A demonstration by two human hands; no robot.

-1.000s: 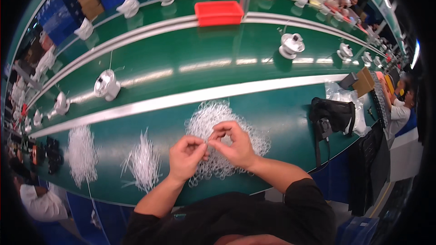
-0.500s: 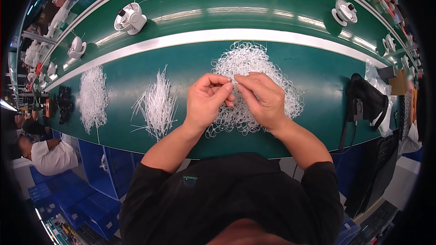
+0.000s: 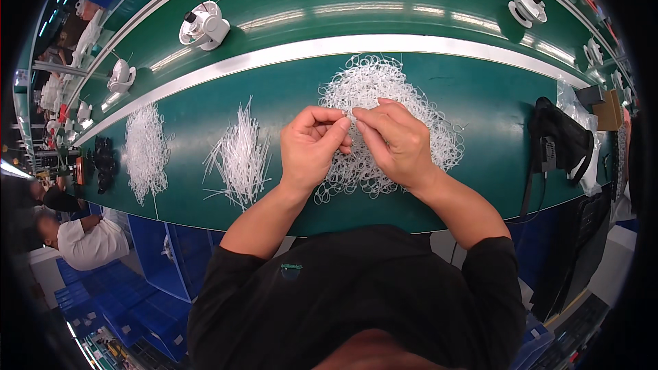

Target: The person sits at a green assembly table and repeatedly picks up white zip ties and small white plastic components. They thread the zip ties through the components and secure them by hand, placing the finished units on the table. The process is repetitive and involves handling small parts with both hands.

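Observation:
My left hand [image 3: 308, 147] and my right hand [image 3: 401, 140] meet over the near side of a large heap of looped white cable ties [image 3: 367, 75]. Thumb and forefinger of each are pinched together, fingertips almost touching. Between them is a small white cable tie, mostly hidden by the fingers and hard to pick out against the heap. To the left of my left hand lies a loose bundle of straight white cable ties [image 3: 241, 154]. Farther left is another pile of white looped ties [image 3: 145, 157].
Beyond the white rail [image 3: 411, 44], white devices with thin wires [image 3: 204, 26] stand on a green surface. A black bag [image 3: 558, 137] lies at the right end of the green table [image 3: 490, 151]. Blue bins [image 3: 161, 253] and a person in white [image 3: 92, 240] are at lower left.
The whole view has shifted slightly. Both hands keep their pinch over the heap, with the right fingers a little repositioned.

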